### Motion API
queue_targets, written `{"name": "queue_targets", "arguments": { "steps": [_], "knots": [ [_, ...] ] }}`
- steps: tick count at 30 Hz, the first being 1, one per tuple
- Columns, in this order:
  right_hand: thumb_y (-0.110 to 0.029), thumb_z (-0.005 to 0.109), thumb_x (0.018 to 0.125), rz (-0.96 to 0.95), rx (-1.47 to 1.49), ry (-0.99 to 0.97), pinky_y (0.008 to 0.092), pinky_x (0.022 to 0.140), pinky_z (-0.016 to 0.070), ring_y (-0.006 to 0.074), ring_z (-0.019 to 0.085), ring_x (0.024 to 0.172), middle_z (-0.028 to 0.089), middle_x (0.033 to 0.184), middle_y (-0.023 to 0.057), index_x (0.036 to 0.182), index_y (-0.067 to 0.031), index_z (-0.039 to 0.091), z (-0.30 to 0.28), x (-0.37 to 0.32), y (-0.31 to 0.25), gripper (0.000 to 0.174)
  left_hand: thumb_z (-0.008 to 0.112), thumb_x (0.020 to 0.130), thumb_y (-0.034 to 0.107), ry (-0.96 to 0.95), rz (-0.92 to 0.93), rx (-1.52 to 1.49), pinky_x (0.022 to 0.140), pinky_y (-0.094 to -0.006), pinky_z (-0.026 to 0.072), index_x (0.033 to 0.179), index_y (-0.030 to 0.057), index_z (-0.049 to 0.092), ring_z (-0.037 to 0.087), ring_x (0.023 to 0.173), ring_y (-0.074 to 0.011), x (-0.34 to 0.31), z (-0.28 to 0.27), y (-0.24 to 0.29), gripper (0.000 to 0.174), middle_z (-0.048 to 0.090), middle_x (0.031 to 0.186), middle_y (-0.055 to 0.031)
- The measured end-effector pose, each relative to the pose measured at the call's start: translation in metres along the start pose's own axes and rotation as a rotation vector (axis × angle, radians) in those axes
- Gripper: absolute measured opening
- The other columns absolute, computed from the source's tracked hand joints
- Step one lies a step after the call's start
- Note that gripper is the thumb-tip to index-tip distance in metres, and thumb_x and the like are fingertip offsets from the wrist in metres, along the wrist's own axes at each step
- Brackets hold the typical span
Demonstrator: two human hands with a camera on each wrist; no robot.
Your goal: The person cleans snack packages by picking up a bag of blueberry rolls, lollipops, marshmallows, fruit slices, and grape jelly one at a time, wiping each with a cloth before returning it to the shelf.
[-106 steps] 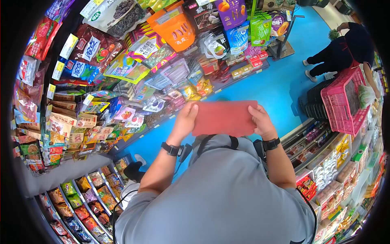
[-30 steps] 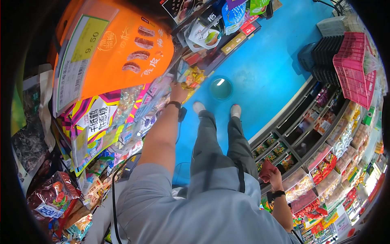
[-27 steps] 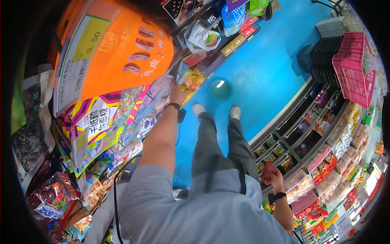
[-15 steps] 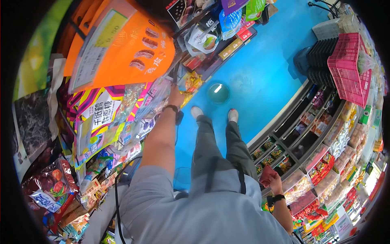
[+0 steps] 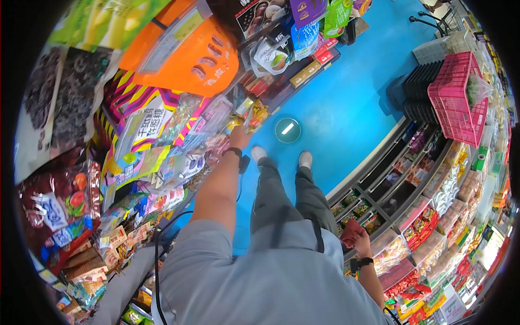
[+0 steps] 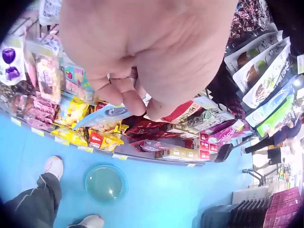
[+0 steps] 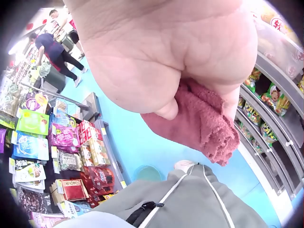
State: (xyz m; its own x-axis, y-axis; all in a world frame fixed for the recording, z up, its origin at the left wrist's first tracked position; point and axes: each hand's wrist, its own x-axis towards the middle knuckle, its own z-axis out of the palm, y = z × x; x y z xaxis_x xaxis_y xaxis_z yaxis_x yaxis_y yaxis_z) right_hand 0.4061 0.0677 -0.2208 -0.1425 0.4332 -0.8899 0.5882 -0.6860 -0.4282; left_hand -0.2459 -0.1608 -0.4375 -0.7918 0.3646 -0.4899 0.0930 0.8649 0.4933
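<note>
My left hand (image 5: 241, 135) reaches down to the low shelf edge among small yellow snack packets (image 6: 72, 111). Its fingers curl toward the thumb in the left wrist view, pinching the end of a flat pale blue packet (image 6: 107, 116). Red packets (image 6: 145, 135) lie just beyond the fingertips. Low on the other side, my right hand (image 5: 362, 244) grips a folded dark red cloth (image 7: 202, 118). Thumb and palm hide part of the cloth, and its rough edge hangs out below the hand.
Hanging snack bags, including an orange one (image 5: 187, 57), crowd the left. A round teal-rimmed basin (image 6: 105, 184) stands on the blue floor near my shoes. Black stacked baskets (image 5: 422, 86) and a pink basket (image 5: 459, 100) stand right, above curved shelves (image 5: 398, 179). Another person (image 7: 57, 54) stands farther off.
Both hands held the cloth spread out at first; then the right hand lowered with it, folded, and the left reached to the shelf. Lately the orange bag has shifted up and away in view.
</note>
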Motion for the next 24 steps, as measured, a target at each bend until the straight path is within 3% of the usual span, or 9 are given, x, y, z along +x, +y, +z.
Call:
{"name": "queue_targets", "arguments": {
  "steps": [4, 7, 9, 11, 12, 15, 19, 20, 24],
  "knots": [
    [0.001, 0.054, 0.105, -0.060, -0.005, 0.048, 0.0351, 0.066, 0.0627, 0.0226, 0.077, 0.083, 0.076, 0.110, 0.0110, 0.134, 0.0005, 0.063, -0.015, 0.016, 0.006, 0.031, 0.084, 0.089, 0.031, 0.228, 0.008, -0.034, 0.094, -0.0477, 0.0588, 0.103, 0.0020, 0.081, 0.076, 0.106, -0.0375, -0.038, 0.002, 0.006, 0.032, 0.079, 0.108, -0.0220],
    [-0.001, 0.055, 0.104, -0.164, -0.089, 0.016, 0.0345, 0.066, 0.0623, 0.0224, 0.076, 0.083, 0.077, 0.110, 0.0103, 0.131, 0.0000, 0.065, -0.043, 0.062, 0.021, 0.029, 0.085, 0.088, 0.026, 0.081, -0.057, -0.163, 0.092, -0.0477, 0.0589, 0.097, 0.0021, 0.079, 0.076, 0.104, -0.0375, -0.078, -0.024, 0.027, 0.027, 0.079, 0.108, -0.0225],
    [-0.002, 0.055, 0.104, -0.225, -0.144, 0.007, 0.0346, 0.066, 0.0617, 0.0225, 0.076, 0.082, 0.076, 0.109, 0.0099, 0.130, -0.0003, 0.066, -0.052, 0.098, 0.014, 0.028, 0.083, 0.089, 0.019, 0.175, 0.007, -0.128, 0.090, -0.0493, 0.0586, 0.096, 0.0024, 0.077, 0.076, 0.098, -0.0381, -0.115, -0.035, 0.046, 0.019, 0.079, 0.099, -0.0202],
    [-0.003, 0.055, 0.103, -0.373, -0.333, -0.010, 0.0365, 0.063, 0.0607, 0.0234, 0.075, 0.078, 0.076, 0.106, 0.0088, 0.132, -0.0011, 0.065, -0.036, 0.100, -0.032, 0.031, 0.082, 0.090, 0.017, 0.325, 0.108, -0.107, 0.089, -0.0500, 0.0581, 0.098, 0.0029, 0.076, 0.076, 0.095, -0.0390, -0.158, -0.047, 0.064, 0.017, 0.079, 0.093, -0.0184],
    [-0.003, 0.054, 0.103, -0.329, -0.273, -0.060, 0.0370, 0.062, 0.0603, 0.0239, 0.075, 0.078, 0.076, 0.105, 0.0088, 0.133, -0.0012, 0.064, -0.032, 0.109, -0.054, 0.031, 0.077, 0.091, 0.020, 0.352, 0.194, -0.144, 0.086, -0.0543, 0.0556, 0.100, 0.0049, 0.076, 0.073, 0.098, -0.0422, -0.170, -0.041, 0.051, 0.018, 0.077, 0.105, -0.0199],
    [-0.002, 0.051, 0.103, -0.223, -0.143, -0.214, 0.0413, 0.060, 0.0608, 0.0283, 0.076, 0.082, 0.075, 0.105, 0.0115, 0.135, -0.0013, 0.061, -0.017, 0.148, -0.100, 0.033, 0.075, 0.092, 0.023, 0.163, 0.105, 0.024, 0.084, -0.0538, 0.0549, 0.102, 0.0030, 0.075, 0.072, 0.096, -0.0427, -0.245, -0.082, 0.081, 0.023, 0.075, 0.101, -0.0229],
    [-0.003, 0.050, 0.103, -0.269, 0.130, -0.276, 0.0512, 0.057, 0.0631, 0.0370, 0.076, 0.080, 0.073, 0.112, 0.0194, 0.136, 0.0004, 0.056, 0.031, 0.166, -0.166, 0.033, 0.073, 0.095, 0.025, 0.286, 0.041, -0.134, 0.080, -0.0518, 0.0535, 0.104, 0.0038, 0.076, 0.071, 0.088, -0.0420, -0.322, -0.113, 0.091, 0.024, 0.072, 0.090, -0.0231],
    [-0.003, 0.054, 0.102, -0.270, 0.058, -0.371, 0.0498, 0.057, 0.0628, 0.0345, 0.076, 0.082, 0.072, 0.113, 0.0186, 0.133, 0.0007, 0.056, 0.037, 0.149, -0.185, 0.031, 0.079, 0.093, 0.026, 0.425, 0.161, -0.170, 0.073, -0.0478, 0.0548, 0.103, 0.0037, 0.077, 0.070, 0.076, -0.0413, -0.332, -0.116, 0.086, 0.024, 0.070, 0.081, -0.0218],
    [-0.005, 0.052, 0.105, -0.241, 0.127, -0.496, 0.0562, 0.072, 0.0661, 0.0443, 0.076, 0.099, 0.070, 0.125, 0.0246, 0.137, 0.0038, 0.053, 0.087, 0.113, -0.230, 0.033, 0.079, 0.093, 0.023, 0.410, 0.062, -0.178, 0.071, -0.0483, 0.0520, 0.096, 0.0016, 0.073, 0.068, 0.076, -0.0375, -0.383, -0.159, 0.110, 0.022, 0.070, 0.082, -0.0193]
  ]
}}
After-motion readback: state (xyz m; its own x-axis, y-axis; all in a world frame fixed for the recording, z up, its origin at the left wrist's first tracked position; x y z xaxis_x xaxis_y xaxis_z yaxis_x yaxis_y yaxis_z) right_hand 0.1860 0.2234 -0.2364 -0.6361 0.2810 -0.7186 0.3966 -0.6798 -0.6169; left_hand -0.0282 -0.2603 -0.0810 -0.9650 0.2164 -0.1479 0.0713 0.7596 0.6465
